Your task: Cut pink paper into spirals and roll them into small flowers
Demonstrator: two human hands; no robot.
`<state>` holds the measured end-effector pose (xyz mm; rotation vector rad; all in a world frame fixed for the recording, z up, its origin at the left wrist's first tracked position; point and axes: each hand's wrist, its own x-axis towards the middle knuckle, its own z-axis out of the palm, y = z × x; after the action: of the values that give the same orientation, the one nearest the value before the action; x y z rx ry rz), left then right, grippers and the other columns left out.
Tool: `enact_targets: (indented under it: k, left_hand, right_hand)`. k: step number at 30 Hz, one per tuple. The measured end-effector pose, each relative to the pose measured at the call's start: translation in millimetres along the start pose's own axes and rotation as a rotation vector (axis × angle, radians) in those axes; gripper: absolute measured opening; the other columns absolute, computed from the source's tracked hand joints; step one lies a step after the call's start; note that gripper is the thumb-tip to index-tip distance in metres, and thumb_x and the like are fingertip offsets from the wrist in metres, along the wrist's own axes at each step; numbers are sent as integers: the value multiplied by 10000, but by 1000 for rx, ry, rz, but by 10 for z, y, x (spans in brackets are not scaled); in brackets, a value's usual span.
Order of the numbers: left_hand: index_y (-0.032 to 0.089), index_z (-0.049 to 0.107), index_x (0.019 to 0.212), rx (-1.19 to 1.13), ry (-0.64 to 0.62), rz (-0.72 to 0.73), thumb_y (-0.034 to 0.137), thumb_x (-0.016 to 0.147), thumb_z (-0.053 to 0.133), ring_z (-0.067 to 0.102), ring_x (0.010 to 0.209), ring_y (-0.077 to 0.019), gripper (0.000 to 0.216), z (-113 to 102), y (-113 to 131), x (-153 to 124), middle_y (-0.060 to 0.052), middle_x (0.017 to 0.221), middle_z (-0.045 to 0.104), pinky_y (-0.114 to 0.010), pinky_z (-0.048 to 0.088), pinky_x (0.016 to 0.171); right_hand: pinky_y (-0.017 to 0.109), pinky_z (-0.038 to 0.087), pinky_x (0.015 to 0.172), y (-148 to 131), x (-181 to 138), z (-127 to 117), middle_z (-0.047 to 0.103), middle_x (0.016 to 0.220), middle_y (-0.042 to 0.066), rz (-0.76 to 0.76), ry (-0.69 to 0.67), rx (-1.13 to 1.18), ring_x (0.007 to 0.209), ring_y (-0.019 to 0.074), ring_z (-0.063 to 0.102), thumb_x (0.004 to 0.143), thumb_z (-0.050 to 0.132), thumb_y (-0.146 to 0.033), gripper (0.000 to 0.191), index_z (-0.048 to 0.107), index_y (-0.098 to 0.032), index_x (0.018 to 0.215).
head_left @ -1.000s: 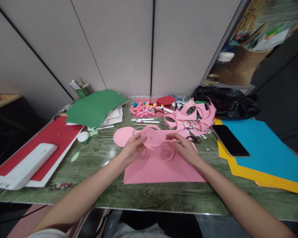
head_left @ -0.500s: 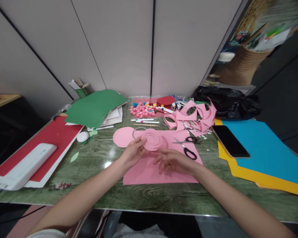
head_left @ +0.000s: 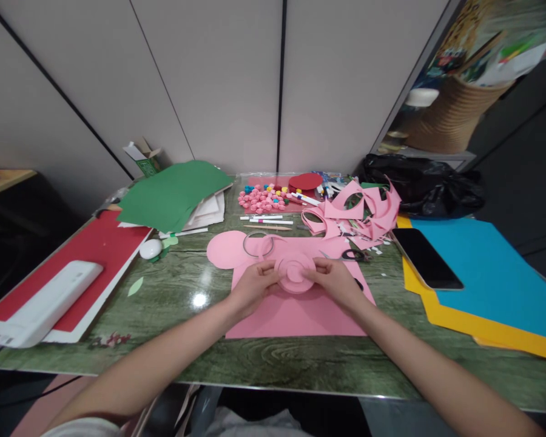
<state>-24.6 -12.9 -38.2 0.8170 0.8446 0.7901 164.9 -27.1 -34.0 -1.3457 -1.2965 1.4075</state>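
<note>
A pink paper spiral (head_left: 295,271) is gripped from both sides over a pink paper sheet (head_left: 300,315) on the green table. My left hand (head_left: 253,286) pinches its left edge and my right hand (head_left: 334,282) pinches its right edge. A pink paper circle (head_left: 222,250) and a clear ring (head_left: 258,244) lie just beyond my left hand. Black-handled scissors (head_left: 352,255) rest by my right hand, partly hidden behind it.
Pink offcuts (head_left: 359,212), markers (head_left: 266,220) and small pink balls (head_left: 259,200) lie at the back. Green paper (head_left: 175,194) and a white device (head_left: 40,309) on red card are at the left. A black phone (head_left: 425,258) rests on blue and yellow sheets (head_left: 491,285) at the right.
My right hand has come back up from the sheet and taken the spiral's right edge. The spiral has been lowered toward me and now sits between both hands.
</note>
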Motion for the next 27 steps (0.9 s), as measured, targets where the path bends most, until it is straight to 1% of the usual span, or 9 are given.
enact_targets:
  k: [2, 4, 8, 10, 12, 17, 21, 24, 27]
  left_hand:
    - [145, 667, 978, 59, 14, -6, 275, 680, 717, 588, 717, -102, 329, 2, 5, 4, -44, 850, 678, -210, 462, 681]
    - [148, 665, 960, 113, 53, 41, 305, 682, 709, 592, 731, -119, 322, -12, 29, 21, -45, 856, 672, -234, 461, 696]
    - [150, 638, 913, 266, 177, 281, 335, 719, 665, 594, 799, -157, 269, -85, 103, 70, -48, 841, 647, -278, 453, 767]
    - [161, 628, 913, 353, 229, 369, 338, 738, 642, 581, 828, -158, 249, -124, 126, 90, -46, 879, 633, -276, 439, 793]
    - [170, 624, 924, 405, 261, 405, 340, 750, 624, 570, 888, -170, 243, -153, 132, 103, -52, 949, 624, -284, 421, 837]
    - [186, 638, 943, 433, 259, 413, 303, 732, 636, 534, 1030, -209, 241, -188, 129, 136, -68, 1055, 609, -316, 380, 920]
    - [200, 634, 951, 422, 253, 408, 226, 692, 665, 459, 1162, -213, 262, -196, 143, 161, -73, 1211, 527, -318, 343, 975]
    - [183, 610, 977, 387, 226, 350, 218, 689, 664, 491, 1142, -228, 294, -168, 145, 144, -99, 1199, 540, -330, 398, 924]
    - [176, 586, 991, 297, 197, 261, 215, 671, 681, 512, 1121, -249, 336, -126, 126, 108, -123, 1208, 541, -340, 450, 851]
  right_hand:
    - [222, 375, 523, -30, 13, -70, 574, 638, -12, 0, -8, -64, 580, 113, 486, 665, 660, -449, 332, 620, -131, 751]
    - [214, 355, 503, -63, 25, -160, 550, 611, -20, 7, -51, -129, 551, 101, 464, 667, 646, -462, 342, 619, -126, 723]
    - [198, 299, 459, -100, 52, -357, 472, 527, -47, 23, -146, -294, 488, 81, 400, 638, 661, -420, 298, 587, -134, 608]
    - [192, 228, 439, -103, 65, -428, 383, 478, -70, -2, -122, -394, 464, 65, 327, 619, 674, -374, 291, 524, -147, 516]
    - [201, 177, 443, -104, 74, -468, 327, 468, -76, -41, -69, -484, 468, 63, 277, 626, 661, -337, 300, 475, -158, 475]
    - [210, 183, 448, -89, 98, -501, 329, 484, -71, -87, 11, -613, 479, 76, 283, 678, 604, -325, 252, 503, -163, 514]
    - [208, 230, 454, -74, 121, -533, 366, 486, -65, -86, 66, -645, 474, 84, 333, 700, 582, -344, 238, 537, -162, 553]
    - [213, 272, 467, -96, 116, -543, 449, 504, -53, -94, 92, -646, 483, 97, 393, 714, 565, -353, 222, 590, -157, 610]
    - [221, 307, 475, -133, 101, -542, 525, 527, -39, -106, 103, -641, 490, 110, 440, 703, 572, -344, 204, 626, -154, 652]
